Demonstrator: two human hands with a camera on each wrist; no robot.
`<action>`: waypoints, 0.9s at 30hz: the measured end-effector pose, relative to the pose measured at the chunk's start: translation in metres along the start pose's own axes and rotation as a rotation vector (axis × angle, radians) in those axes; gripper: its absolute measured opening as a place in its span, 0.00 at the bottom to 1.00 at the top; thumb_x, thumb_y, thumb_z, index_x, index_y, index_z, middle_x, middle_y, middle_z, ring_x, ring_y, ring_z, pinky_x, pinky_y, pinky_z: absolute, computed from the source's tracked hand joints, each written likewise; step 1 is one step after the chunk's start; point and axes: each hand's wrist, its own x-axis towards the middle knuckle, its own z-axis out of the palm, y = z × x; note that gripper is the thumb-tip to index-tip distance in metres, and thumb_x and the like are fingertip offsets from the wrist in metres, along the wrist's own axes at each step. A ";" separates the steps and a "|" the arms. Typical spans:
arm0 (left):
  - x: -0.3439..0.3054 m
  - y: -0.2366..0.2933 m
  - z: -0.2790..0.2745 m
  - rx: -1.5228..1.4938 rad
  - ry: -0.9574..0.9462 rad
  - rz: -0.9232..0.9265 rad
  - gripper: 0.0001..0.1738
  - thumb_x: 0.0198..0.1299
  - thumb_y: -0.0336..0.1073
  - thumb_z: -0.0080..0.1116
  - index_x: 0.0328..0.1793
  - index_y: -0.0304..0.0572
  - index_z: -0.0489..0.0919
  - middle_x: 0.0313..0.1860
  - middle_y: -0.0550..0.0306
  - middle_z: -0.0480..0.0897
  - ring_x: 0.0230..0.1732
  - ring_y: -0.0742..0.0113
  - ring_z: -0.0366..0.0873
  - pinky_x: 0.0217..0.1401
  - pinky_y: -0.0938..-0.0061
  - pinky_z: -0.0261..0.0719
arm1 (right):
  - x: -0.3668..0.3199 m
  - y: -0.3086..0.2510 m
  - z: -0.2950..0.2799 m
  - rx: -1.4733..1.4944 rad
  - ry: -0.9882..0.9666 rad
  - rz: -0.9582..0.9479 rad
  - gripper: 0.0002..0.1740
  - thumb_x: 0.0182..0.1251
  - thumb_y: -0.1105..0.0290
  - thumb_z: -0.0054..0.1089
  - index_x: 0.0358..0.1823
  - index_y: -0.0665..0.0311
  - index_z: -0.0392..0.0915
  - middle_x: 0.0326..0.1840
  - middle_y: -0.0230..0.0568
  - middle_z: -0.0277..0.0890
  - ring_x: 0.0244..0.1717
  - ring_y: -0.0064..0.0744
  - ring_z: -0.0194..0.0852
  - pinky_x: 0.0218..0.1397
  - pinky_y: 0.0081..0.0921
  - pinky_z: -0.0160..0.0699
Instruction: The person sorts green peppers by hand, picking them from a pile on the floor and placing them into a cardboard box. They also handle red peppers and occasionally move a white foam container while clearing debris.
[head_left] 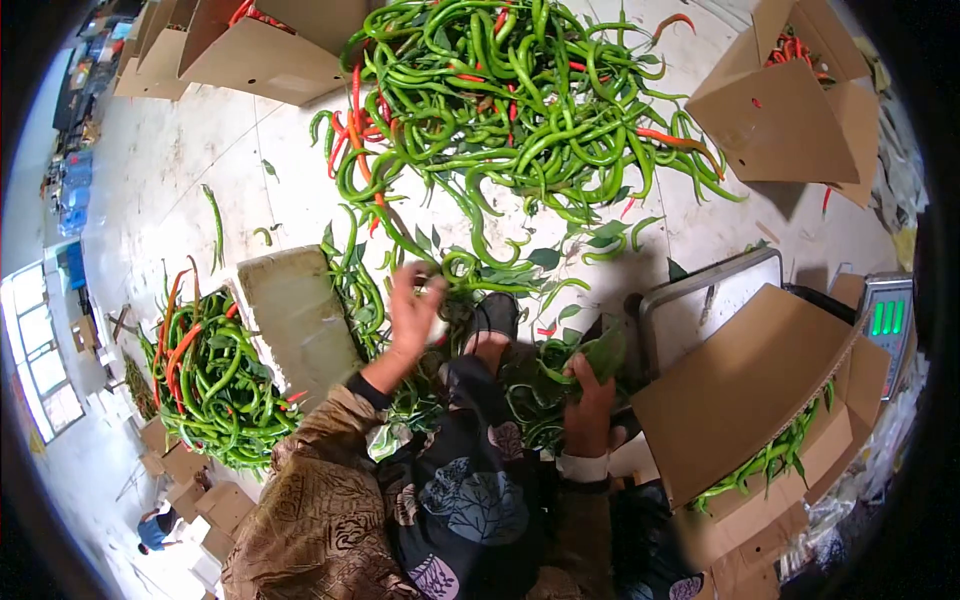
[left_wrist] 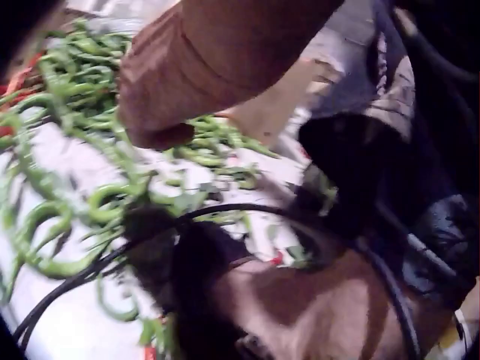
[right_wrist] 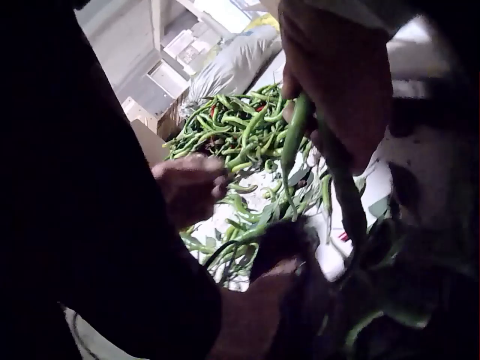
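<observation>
My left hand (head_left: 408, 315) is over the near edge of the long green chili peppers (head_left: 530, 110), its fingers loosely bent with nothing visible in them. In the left wrist view, the same hand (left_wrist: 195, 75) passes above the scattered peppers. My right hand (head_left: 588, 415) grips green chili peppers beside my right leg; in the right wrist view two of these peppers (right_wrist: 295, 139) hang down from the fingers. Below that hand lie more green peppers (head_left: 535, 405) and leaves, partly in shadow.
A heap of green and red peppers (head_left: 225, 385) lies left of a worn pale block (head_left: 300, 310). On the right are a scale with a lit display (head_left: 888, 318) and a cardboard box (head_left: 750, 390) holding green peppers. Another box (head_left: 780, 120) at the back right holds red peppers.
</observation>
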 end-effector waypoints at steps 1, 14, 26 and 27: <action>0.015 -0.048 -0.010 -0.018 0.183 -0.024 0.24 0.58 0.39 0.69 0.54 0.30 0.75 0.45 0.49 0.79 0.46 0.59 0.76 0.53 0.66 0.75 | -0.002 -0.006 0.002 -0.054 0.017 0.002 0.23 0.66 0.79 0.57 0.64 0.66 0.75 0.51 0.44 0.78 0.52 0.38 0.76 0.63 0.37 0.70; 0.058 -0.031 -0.040 -0.329 0.233 -0.304 0.14 0.62 0.38 0.64 0.48 0.37 0.78 0.25 0.67 0.73 0.19 0.78 0.66 0.19 0.75 0.62 | 0.001 0.000 0.012 -0.133 0.043 -0.158 0.20 0.72 0.80 0.47 0.61 0.60 0.79 0.44 0.45 0.80 0.49 0.44 0.76 0.60 0.41 0.70; 0.061 0.027 -0.001 0.266 -0.178 0.528 0.27 0.42 0.23 0.62 0.54 0.45 0.80 0.39 0.47 0.75 0.38 0.45 0.77 0.42 0.57 0.76 | 0.006 -0.032 0.031 0.158 0.309 0.208 0.18 0.68 0.67 0.63 0.53 0.73 0.79 0.45 0.48 0.83 0.46 0.35 0.80 0.56 0.36 0.74; 0.068 0.026 0.006 0.375 -0.296 0.559 0.27 0.43 0.24 0.61 0.54 0.48 0.80 0.39 0.47 0.75 0.40 0.46 0.77 0.43 0.57 0.76 | 0.006 -0.029 0.030 0.156 0.311 0.205 0.18 0.68 0.67 0.63 0.53 0.73 0.79 0.45 0.48 0.83 0.46 0.35 0.80 0.56 0.36 0.74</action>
